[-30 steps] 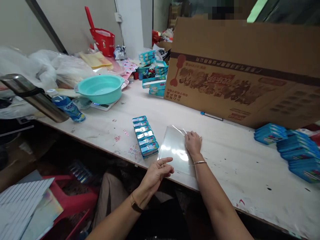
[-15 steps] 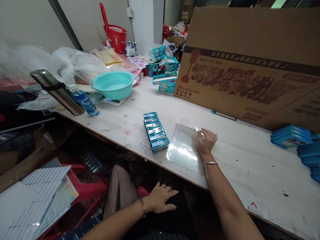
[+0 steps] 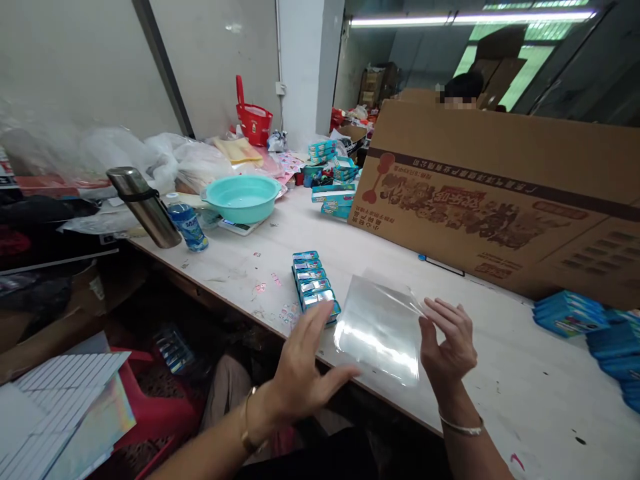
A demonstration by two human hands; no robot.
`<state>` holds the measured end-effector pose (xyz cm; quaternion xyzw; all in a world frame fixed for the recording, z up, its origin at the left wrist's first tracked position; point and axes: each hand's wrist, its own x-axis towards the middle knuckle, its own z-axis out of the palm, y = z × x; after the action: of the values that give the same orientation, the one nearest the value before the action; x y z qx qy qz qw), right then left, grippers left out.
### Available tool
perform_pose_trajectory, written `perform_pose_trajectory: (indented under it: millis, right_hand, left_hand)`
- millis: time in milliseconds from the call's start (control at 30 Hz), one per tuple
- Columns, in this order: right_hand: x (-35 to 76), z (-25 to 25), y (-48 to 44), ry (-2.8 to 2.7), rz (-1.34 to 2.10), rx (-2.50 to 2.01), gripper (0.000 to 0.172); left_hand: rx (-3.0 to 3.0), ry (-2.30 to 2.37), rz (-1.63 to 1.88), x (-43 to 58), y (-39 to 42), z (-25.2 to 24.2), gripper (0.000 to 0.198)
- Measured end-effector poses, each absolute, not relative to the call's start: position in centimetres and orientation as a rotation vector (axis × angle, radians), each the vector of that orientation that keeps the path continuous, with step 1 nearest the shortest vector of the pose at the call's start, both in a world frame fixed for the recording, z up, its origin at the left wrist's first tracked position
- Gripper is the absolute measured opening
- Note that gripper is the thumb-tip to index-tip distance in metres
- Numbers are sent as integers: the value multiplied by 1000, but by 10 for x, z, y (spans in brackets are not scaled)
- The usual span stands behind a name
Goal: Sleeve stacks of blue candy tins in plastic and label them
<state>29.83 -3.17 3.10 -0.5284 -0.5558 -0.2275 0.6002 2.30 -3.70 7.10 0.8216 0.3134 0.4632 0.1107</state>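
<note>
Pinching at lower centre-right of the frame: right hand point(image 3: 449, 343) holds the right edge of a clear, glossy plastic bag point(image 3: 381, 327) between thumb and fingertips, fingers point(image 3: 447, 312) closed on the film, palm turned left. The bag's right side is lifted a little; the rest lies flat on the table near its front edge.

Left hand point(image 3: 303, 370) at lower centre, open, fingers spread apart and holding nothing, thumb pointing toward the bag's lower left corner. Cannot tell whether the fingertips touch anything; they overlap the near end of a row of small teal-and-silver packets point(image 3: 311, 280) in view. Gold bracelet on each wrist.

Packet row lies just left of the bag, running away from the front edge of the pale, scuffed wooden table point(image 3: 500, 373).

Further out:
- Large brown printed cardboard box point(image 3: 500, 200), right half of the frame, standing behind the bag.
- Stacks of blue flat packs point(image 3: 570, 312), far right.
- Turquoise plastic basin point(image 3: 243, 198), upper centre-left, resting on a small scale.
- Steel vacuum flask point(image 3: 145, 207) and blue-labelled water bottle point(image 3: 187, 225), left of the basin.
- Red plastic stool point(image 3: 150, 407), lower left, under the table.
</note>
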Motion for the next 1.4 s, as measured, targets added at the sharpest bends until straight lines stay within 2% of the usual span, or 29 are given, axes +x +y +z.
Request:
perform_pose_trajectory:
  millis: [67,100,167,200,233,333,367,467,633,733,833,900,967,1033,1100,1167,1233,1400]
  right_hand:
    - [286,49,-47,-1439,-526,-1192,6]
    - [281,57,-53,-1514,-526,-1164,6]
    - [277,66,-62,-1596,-501,-1116,6]
    - [277,66,-65,-1580,-461,-1111,13]
    - [279,64,-67,-1528,-382,-1128,30]
    - [290,35,-66,-1267,142,-1197,96]
    - [291,22,-64,-1192,389,-1174,103]
    - [271,-14,-54,-984,1076,-966,95]
    - [181,-25,-55,-607,1773,-563,79]
    - [132,-22,-60,-536,2147,-296,86]
    - [107,-26,-68,-526,2380,-124,91]
    - [105,-29,-73,-530,2429,-157,88]
    - [112,-29,-76,-523,2352,-317,70]
    - [124,-23,-76,-554,2095,-570,47]
    - [136,-11,-73,-665,1688,-860,33]
    - [142,6,-69,-785,1280,-1097,40]
    - [142,20,-66,-835,1068,-1234,54]
    - [126,26,-64,-694,1174,-1196,73]
  left_hand:
    - [2408,918,1492,39,-20,120,92]
    - [2401,911,1431,45,-13,138,81]
    - [2328,841,1125,52,-6,159,40]
    - [2244,791,968,51,-6,163,21]
    - [2132,745,857,48,-7,165,10]
    - [1739,672,857,32,-14,162,8]
    - [1623,659,907,25,-16,161,13]
    - [1412,611,986,5,-20,163,31]
    - [1370,617,1049,-23,-30,168,40]
    - [1438,669,1096,-42,-36,172,43]
    - [1512,778,1157,-63,-41,177,44]
    - [1558,871,1179,-76,-44,178,47]
    - [1622,987,1193,-88,-46,176,48]
    - [1714,1139,1227,-98,-45,168,44]
    - [1826,1319,1290,-104,-40,156,36]
    - [1895,1461,1373,-108,-32,141,29]
    - [1889,1524,1452,-108,-22,126,25]
    - [1818,1470,1797,-99,-7,103,20]
